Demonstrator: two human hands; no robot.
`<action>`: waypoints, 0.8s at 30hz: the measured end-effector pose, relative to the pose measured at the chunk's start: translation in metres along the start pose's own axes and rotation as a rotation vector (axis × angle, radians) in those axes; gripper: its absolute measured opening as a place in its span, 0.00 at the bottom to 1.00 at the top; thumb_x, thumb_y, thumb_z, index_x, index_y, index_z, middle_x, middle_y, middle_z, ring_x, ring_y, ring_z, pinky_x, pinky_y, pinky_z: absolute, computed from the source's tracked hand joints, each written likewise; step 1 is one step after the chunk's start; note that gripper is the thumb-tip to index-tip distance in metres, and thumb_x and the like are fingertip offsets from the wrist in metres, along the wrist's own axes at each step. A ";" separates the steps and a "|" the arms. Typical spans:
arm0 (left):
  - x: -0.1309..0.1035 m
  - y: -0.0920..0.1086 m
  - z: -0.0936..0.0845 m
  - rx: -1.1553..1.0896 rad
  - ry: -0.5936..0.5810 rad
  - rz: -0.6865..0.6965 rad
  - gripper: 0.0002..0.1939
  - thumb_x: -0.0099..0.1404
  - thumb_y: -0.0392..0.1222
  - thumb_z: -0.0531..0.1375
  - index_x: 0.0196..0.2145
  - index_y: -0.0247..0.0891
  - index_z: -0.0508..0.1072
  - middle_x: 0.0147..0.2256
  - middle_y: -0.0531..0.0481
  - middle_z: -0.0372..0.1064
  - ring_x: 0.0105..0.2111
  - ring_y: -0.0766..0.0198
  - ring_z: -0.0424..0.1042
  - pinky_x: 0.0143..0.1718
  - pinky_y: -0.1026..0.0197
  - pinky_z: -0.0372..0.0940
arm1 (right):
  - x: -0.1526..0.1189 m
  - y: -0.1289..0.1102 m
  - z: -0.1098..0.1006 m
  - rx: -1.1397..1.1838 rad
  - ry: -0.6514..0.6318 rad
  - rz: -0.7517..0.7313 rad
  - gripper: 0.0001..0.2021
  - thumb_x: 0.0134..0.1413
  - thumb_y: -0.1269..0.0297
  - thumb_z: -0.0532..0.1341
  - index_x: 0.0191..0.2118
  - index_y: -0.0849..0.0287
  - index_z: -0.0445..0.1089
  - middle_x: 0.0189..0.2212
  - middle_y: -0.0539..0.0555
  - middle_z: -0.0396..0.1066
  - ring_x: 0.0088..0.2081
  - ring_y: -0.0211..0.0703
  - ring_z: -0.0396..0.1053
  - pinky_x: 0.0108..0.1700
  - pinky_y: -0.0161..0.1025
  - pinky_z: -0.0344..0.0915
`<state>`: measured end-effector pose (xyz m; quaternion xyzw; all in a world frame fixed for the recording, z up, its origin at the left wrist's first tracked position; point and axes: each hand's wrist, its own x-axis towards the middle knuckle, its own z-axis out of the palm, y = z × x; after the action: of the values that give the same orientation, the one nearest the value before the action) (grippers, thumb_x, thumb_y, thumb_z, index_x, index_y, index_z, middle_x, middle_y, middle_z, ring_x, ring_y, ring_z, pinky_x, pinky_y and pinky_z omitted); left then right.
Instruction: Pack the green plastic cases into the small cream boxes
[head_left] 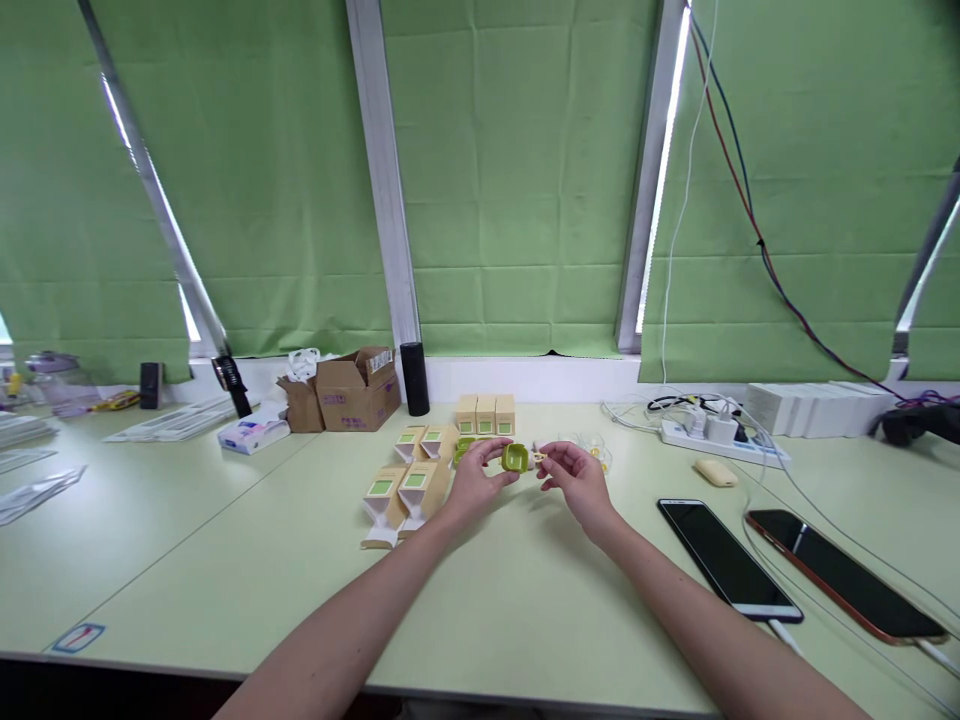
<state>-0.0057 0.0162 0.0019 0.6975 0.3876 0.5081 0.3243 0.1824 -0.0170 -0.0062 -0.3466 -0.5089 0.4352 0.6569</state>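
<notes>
My left hand (477,482) pinches a small square green cup (515,458) between thumb and fingers, its hollow side facing me. Just to the right, my right hand (580,484) is closed at the fingertips on a tiny pale yellow piece (539,457), too small to make out in full. Another green piece (463,446) lies partly hidden behind my left hand. Beyond my right hand are clear plastic pieces with yellow spots (598,450). Left of my left hand stand several small tan boxes with open flaps (421,488); more tan boxes (486,413) stand in a row behind.
Two phones (727,556) (844,570) with cables lie at right, near a cream oval object (715,472) and a power strip (720,441). A cardboard box (358,392), black cylinder (414,379) and tissue pack (253,432) stand at back left. White boxes (817,410) line the back right.
</notes>
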 end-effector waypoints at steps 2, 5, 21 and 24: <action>0.000 -0.001 0.000 0.000 0.003 0.012 0.27 0.51 0.32 0.72 0.50 0.40 0.77 0.53 0.41 0.74 0.53 0.50 0.75 0.56 0.45 0.66 | -0.001 0.003 0.001 -0.033 -0.007 -0.057 0.21 0.43 0.47 0.74 0.37 0.58 0.74 0.27 0.50 0.72 0.29 0.42 0.72 0.28 0.39 0.72; 0.000 -0.004 0.001 0.001 0.018 0.031 0.26 0.51 0.32 0.72 0.49 0.41 0.77 0.52 0.42 0.74 0.52 0.51 0.76 0.56 0.45 0.67 | -0.002 0.007 0.001 -0.101 -0.008 -0.118 0.18 0.44 0.51 0.73 0.36 0.57 0.75 0.27 0.49 0.69 0.29 0.41 0.70 0.28 0.38 0.72; -0.011 0.007 0.004 0.132 -0.028 0.222 0.22 0.54 0.33 0.72 0.47 0.45 0.78 0.49 0.46 0.66 0.51 0.55 0.72 0.58 0.47 0.67 | -0.011 0.002 -0.005 -0.755 -0.062 -0.665 0.07 0.65 0.68 0.58 0.42 0.54 0.74 0.35 0.55 0.75 0.35 0.45 0.72 0.37 0.42 0.69; -0.012 0.007 0.004 0.168 -0.025 0.267 0.22 0.54 0.33 0.72 0.47 0.45 0.78 0.48 0.46 0.66 0.53 0.54 0.70 0.58 0.47 0.67 | -0.012 0.003 -0.006 -0.863 -0.047 -0.727 0.07 0.66 0.69 0.58 0.43 0.54 0.74 0.36 0.55 0.74 0.36 0.45 0.71 0.38 0.41 0.68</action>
<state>-0.0027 0.0021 0.0010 0.7737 0.3284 0.5038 0.1993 0.1865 -0.0265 -0.0149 -0.3764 -0.7418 -0.0592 0.5518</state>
